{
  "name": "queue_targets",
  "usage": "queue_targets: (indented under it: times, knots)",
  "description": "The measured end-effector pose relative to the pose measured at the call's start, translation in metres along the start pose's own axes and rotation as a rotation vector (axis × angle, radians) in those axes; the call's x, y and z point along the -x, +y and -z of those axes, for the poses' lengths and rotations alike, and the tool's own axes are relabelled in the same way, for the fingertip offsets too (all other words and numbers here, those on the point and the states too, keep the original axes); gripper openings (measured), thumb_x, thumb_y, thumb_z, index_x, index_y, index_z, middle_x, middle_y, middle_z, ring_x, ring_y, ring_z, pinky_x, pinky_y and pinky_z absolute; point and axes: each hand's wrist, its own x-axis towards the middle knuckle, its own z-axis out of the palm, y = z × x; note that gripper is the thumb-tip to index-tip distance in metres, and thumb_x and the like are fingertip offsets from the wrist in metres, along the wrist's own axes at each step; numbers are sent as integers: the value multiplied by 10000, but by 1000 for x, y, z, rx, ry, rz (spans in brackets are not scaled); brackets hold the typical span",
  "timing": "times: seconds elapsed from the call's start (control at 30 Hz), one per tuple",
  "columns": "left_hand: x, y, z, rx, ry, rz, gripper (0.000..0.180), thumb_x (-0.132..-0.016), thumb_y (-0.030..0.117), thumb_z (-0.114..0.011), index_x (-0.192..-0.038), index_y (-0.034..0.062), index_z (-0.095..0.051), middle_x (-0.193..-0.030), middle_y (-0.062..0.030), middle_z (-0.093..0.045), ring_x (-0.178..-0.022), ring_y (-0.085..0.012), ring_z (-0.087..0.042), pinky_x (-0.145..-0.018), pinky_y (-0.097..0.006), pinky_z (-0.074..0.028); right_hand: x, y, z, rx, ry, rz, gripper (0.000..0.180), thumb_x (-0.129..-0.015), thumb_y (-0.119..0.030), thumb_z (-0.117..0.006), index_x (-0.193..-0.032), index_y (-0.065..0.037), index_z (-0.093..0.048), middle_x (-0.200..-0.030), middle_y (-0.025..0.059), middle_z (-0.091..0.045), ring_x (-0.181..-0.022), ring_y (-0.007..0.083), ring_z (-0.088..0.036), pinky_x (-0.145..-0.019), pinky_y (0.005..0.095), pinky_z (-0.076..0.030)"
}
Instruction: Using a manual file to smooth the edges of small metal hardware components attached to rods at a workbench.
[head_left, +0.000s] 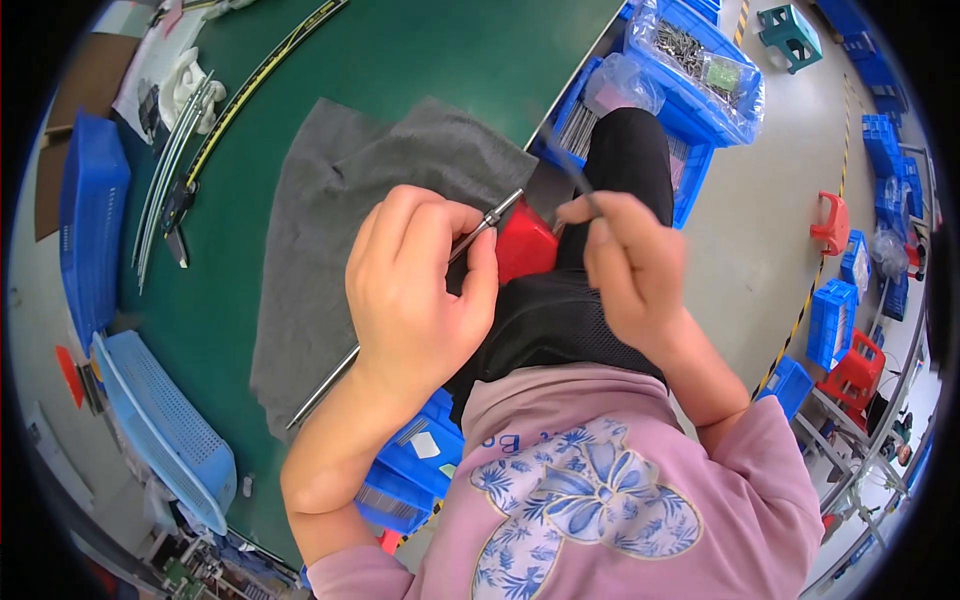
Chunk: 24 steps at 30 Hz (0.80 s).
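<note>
My left hand [415, 280] is closed around a thin metal rod [325, 385]. The rod runs from the lower left, under my wrist, up to a stepped metal tip [503, 206] that sticks out past my thumb and forefinger. Just right of that tip, my right hand [635, 265] is raised with its fingers bent in a pinch, smeared by motion. A thin, dark, rod-like thing [572, 168] extends from its fingertips, too blurred to name. Beneath my left hand a grey cloth [320, 230] lies rumpled on the green tabletop [440, 50].
A red object [527, 245] is by my lap. Blue crates [700, 165] with metal parts stand beyond my right knee. On the table's left are a tape measure [178, 205], several long rods [165, 190] and blue baskets [165, 420]. Stools [830, 222] and more crates line the right.
</note>
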Motion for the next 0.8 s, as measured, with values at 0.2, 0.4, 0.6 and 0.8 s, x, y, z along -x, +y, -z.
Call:
queue_targets:
  times: [0.2,0.4,0.6,0.8]
  knots:
    - [-1,-1,-1,-8,2,-7,186,-667,-32,-721,-757,45,-578,-737,-74,-534,-635,-255,-542,-551,-364,-424,15,-5,-22,-211,-157,-63,252,-1018,-122,-420,-876,17,-576,-533,-44,-419,-457,20,-339,-435,228,-259]
    - [0,0,0,0,6,8,185,-669,-23,-728,-754,46,-578,-727,-68,-531,-623,-252,-539,-547,-360,-423,15,-10,-28,-314,-191,-197,257,-1027,-125,-405,-875,19,-555,-529,-55,-403,-444,18,-315,-423,225,-237]
    - [1,2,0,4,-4,62,183,-661,-33,-728,-726,38,-572,-728,-71,-534,-626,-256,-537,-545,-361,-423,12,-17,-23,-178,-184,-208,197,-980,-95,-469,-874,18,-591,-611,49,-530,-528,140,-490,-490,282,-363]
    - [0,0,-1,31,7,-25,179,-647,-60,-716,-708,14,-566,-741,-90,-534,-634,-271,-526,-549,-362,-426,-6,-27,-24,-79,-200,-173,144,-923,-67,-517,-843,21,-599,-705,166,-637,-641,325,-644,-573,366,-490]
